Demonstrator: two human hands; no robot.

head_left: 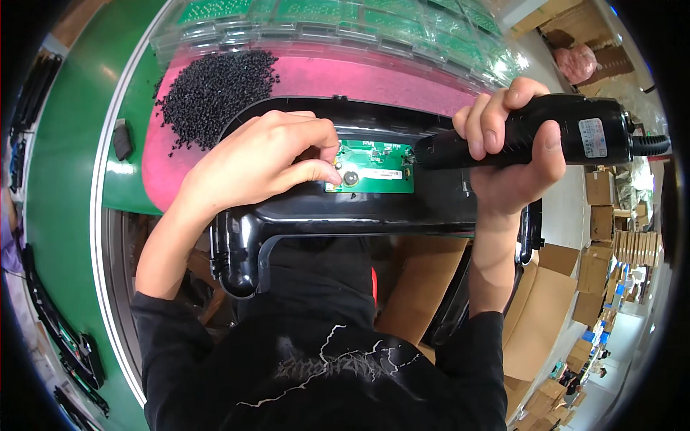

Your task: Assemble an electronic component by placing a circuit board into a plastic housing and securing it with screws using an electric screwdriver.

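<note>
A green circuit board (pixel 370 184) lies inside a glossy black plastic housing (pixel 374 212). My right hand (pixel 514 154) is wrapped round a black electric screwdriver (pixel 568 129), held nearly level. Its narrow end points left and meets the board's right edge, where the tip is hard to make out. At the board's left edge, my left hand (pixel 266 154) has thumb and forefinger curled close together. Whatever lies between those fingertips, if anything, is hidden. A round black part (pixel 351 178) sits on the board beside the left thumb.
A heap of small black pieces (pixel 212 93) covers the left of a pink mat (pixel 309 82). Clear plastic trays (pixel 345 36) of green boards line the back. A dark block (pixel 123 140) lies on the green table. Cardboard boxes (pixel 539 316) stand at the right.
</note>
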